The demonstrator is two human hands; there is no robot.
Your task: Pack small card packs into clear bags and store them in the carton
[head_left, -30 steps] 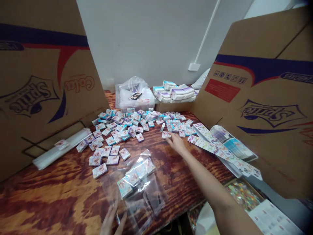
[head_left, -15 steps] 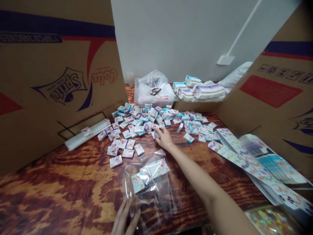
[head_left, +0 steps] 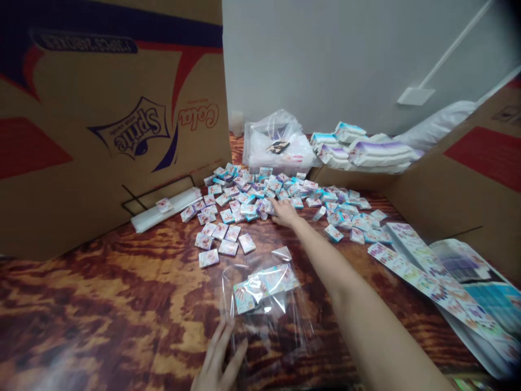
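Note:
My left hand [head_left: 220,358] lies with its fingers apart at the lower left edge of a clear plastic bag [head_left: 268,331] on the table. Inside the bag are several small flat boxes [head_left: 266,285] in a slanting row, printed with hand pictures. My right hand [head_left: 285,212] reaches forward to the near side of a heap of similar small boxes [head_left: 244,198], white with blue or purple edges. Its fingers are stretched out and apart at the boxes, and I see none gripped. Several loose boxes [head_left: 228,248] lie between the heap and the bag.
Large cardboard boxes stand at left [head_left: 122,163] and right [head_left: 459,190]. Flat plastic sleeves [head_left: 166,210] lie by the left one. Behind the heap are a pile of clear bags [head_left: 277,136] and wrapped packs [head_left: 378,155]. Printed card strips [head_left: 431,277] lie at right.
The view has turned left, so everything sits farther right except the table's near part. My right hand remains at the heap's near edge, its fingers slightly straighter. My left hand stays by the bag.

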